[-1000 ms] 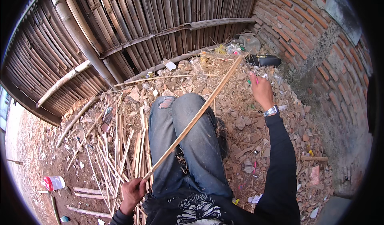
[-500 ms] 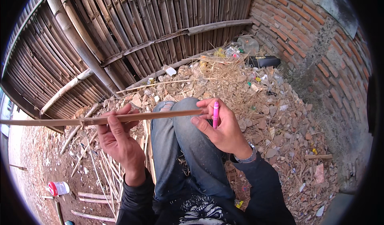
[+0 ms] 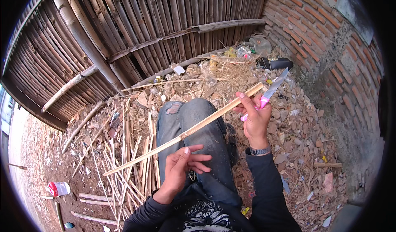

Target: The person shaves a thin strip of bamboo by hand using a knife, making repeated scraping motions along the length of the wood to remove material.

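Note:
My right hand [image 3: 256, 120] pinches a split bamboo strip [image 3: 206, 121] near its upper right end. In the same hand is a knife [image 3: 275, 85] with a pink handle, its blade pointing up and to the right, away from the strip. The strip slants across my knees down to the left, a node showing near its middle. Below the strip is my left hand [image 3: 176, 170], fingers spread and holding nothing. Over the ground to the left, many cut bamboo strips [image 3: 145, 159] lie in a loose pile beside my leg.
A bamboo wall [image 3: 165, 13] stands ahead and a brick wall [image 3: 305, 29] on the right. Rubble and dry straw [image 3: 222, 73] cover the ground, with a black object [image 3: 275, 63] near the corner. A clear tub with a red lid [image 3: 60, 188] lies at lower left.
My left hand has let go of the strip and moved down. My right hand has risen to the right with strip and knife; the strip now slants, and the blade shows.

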`<act>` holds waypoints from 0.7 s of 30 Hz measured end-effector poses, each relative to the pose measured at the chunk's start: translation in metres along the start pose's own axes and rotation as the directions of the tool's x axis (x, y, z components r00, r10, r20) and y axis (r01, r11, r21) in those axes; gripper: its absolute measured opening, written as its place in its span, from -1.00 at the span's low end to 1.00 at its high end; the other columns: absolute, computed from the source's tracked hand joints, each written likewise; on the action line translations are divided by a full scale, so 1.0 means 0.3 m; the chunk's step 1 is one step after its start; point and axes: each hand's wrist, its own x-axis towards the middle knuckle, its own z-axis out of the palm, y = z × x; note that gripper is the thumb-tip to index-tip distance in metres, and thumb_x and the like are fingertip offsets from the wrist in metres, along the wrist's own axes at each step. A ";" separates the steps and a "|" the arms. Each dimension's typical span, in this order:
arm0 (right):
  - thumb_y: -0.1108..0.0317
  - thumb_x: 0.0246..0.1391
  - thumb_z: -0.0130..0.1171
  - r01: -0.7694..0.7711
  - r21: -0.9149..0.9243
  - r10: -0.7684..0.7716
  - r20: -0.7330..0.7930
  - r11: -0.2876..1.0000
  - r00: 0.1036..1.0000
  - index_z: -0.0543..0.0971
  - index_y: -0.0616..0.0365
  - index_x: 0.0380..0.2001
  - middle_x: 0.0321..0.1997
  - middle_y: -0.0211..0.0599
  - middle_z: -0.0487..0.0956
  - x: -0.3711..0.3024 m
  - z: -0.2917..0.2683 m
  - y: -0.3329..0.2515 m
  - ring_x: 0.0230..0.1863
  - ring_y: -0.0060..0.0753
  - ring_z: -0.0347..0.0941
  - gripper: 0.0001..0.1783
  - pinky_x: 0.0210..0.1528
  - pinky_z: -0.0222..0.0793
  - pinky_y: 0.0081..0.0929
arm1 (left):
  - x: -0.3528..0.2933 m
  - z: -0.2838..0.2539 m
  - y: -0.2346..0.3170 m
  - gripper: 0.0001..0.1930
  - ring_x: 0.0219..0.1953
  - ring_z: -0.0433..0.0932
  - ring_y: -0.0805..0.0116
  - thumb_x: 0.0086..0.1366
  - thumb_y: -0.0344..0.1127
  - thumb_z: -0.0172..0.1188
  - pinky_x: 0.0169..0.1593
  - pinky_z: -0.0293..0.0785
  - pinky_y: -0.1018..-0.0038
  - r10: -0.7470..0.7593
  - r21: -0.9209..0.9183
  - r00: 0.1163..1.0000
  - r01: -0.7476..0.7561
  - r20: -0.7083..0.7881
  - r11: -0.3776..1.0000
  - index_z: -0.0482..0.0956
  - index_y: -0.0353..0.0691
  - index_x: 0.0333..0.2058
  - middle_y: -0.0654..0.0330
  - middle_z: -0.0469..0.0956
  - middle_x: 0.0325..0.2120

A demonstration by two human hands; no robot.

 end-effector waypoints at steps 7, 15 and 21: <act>0.59 0.22 0.25 -0.140 -0.005 0.140 0.063 0.990 0.988 0.21 -0.04 -0.49 -0.21 0.06 0.69 0.091 -0.100 0.016 -0.15 -0.23 0.72 -0.57 -0.38 0.75 -0.47 | -0.022 -0.103 0.045 -0.67 -0.58 0.56 0.39 0.48 -0.22 0.16 -0.40 0.43 0.45 0.602 0.987 0.785 -0.156 0.148 -0.041 0.59 -0.31 0.07 0.11 0.64 -0.55; -0.09 0.37 0.03 0.343 -0.808 0.062 0.420 0.479 0.905 0.49 0.20 -0.66 -0.74 0.05 0.43 -0.085 -0.001 0.004 -0.64 0.20 0.45 -0.35 -0.56 0.25 -0.03 | -0.016 -0.131 -0.048 -0.67 -0.60 0.38 0.60 0.54 -0.15 0.09 -0.48 0.30 0.54 0.034 0.734 0.989 0.085 -0.145 0.673 0.68 -0.33 -0.17 0.37 0.41 -0.68; -0.14 0.31 0.09 0.525 -0.805 0.149 0.576 0.278 0.804 0.49 0.09 -0.67 -0.74 -0.07 0.52 -0.250 -0.004 0.072 -0.65 0.14 0.54 -0.40 -0.60 0.43 0.01 | 0.031 -0.093 -0.104 -0.67 -0.63 0.22 0.67 0.57 -0.15 0.04 -0.54 0.11 0.58 -0.051 0.525 0.992 0.103 -0.112 0.845 0.59 -0.25 -0.31 0.46 0.30 -0.69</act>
